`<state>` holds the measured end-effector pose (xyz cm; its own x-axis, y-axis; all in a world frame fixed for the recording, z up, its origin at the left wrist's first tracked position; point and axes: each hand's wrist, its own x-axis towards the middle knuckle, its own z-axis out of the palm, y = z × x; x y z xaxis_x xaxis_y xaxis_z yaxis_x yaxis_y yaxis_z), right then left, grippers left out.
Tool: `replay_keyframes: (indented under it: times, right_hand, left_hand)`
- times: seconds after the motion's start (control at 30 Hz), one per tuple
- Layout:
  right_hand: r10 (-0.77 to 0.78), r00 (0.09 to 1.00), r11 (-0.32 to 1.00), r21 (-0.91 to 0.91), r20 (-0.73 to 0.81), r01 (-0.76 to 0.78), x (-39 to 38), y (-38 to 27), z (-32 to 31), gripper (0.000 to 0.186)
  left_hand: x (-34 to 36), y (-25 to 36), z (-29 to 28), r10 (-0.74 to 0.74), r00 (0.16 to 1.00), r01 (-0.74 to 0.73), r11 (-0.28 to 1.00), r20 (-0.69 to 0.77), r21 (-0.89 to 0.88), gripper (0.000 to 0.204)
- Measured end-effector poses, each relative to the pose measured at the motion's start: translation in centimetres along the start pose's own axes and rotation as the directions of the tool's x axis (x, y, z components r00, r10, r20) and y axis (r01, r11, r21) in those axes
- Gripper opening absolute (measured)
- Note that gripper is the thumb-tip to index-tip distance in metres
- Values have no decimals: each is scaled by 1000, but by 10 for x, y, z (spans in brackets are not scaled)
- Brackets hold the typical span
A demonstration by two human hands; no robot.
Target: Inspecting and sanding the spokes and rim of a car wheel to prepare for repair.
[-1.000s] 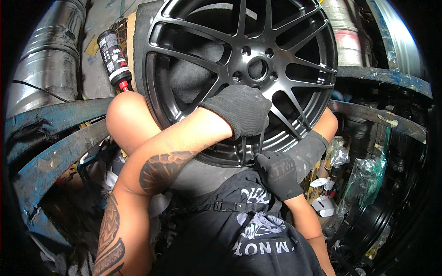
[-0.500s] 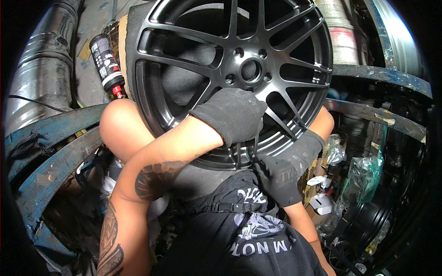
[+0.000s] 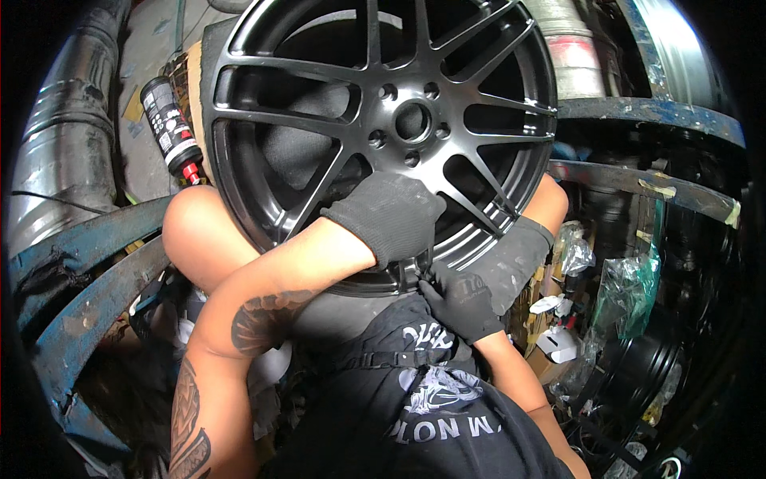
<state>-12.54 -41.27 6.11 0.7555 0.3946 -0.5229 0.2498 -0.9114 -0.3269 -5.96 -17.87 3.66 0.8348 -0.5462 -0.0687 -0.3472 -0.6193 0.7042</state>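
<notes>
A dark grey multi-spoke car wheel [image 3: 447, 104] leans across my lap, its open hub and lug holes facing up. My left hand [image 3: 387, 214], in a black knit glove, lies over the lower spokes just below the hub. Its fingers are curled, and whatever they grip is hidden beneath the glove. At the wheel's near edge my right hand [image 3: 464, 302], also in a black glove, is closed with thumb and fingers together against the rim lip. What sits between those fingers is too dark to make out. Both hands are close to each other.
Beyond my left knee lies a black bottle with a red cap [image 3: 171, 132]. Blue metal bars [image 3: 104, 223] curve in on both sides. Silvery cylinders [image 3: 68, 120] stand at far left, and clear plastic wrap [image 3: 630, 291] hangs among clutter at right.
My left hand has slid down from the hub toward the near rim, uncovering the lowest lug hole. My right hand has shifted slightly up and left. The whole view has shifted a little.
</notes>
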Motion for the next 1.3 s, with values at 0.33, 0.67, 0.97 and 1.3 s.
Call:
replay_keyframes:
  times: [0.33,0.67,0.97,1.3]
  right_hand:
    - [-64,996,998,17,-68,65,-7,-12,-22,16]
    - [-47,998,985,-169,-34,40,-6,-2,2,20]
    - [-142,990,984,-111,-19,139,-5,5,-3,14]
    - [-236,969,962,-159,-71,223,-1,8,-2,14]
  left_hand:
    - [0,0,8,64,998,-65,997,21,29,26]
    - [1,4,7,44,999,-45,999,24,30,25]
    - [5,2,4,33,999,-33,999,26,12,26]
    - [8,1,7,96,995,-95,993,-9,69,22]
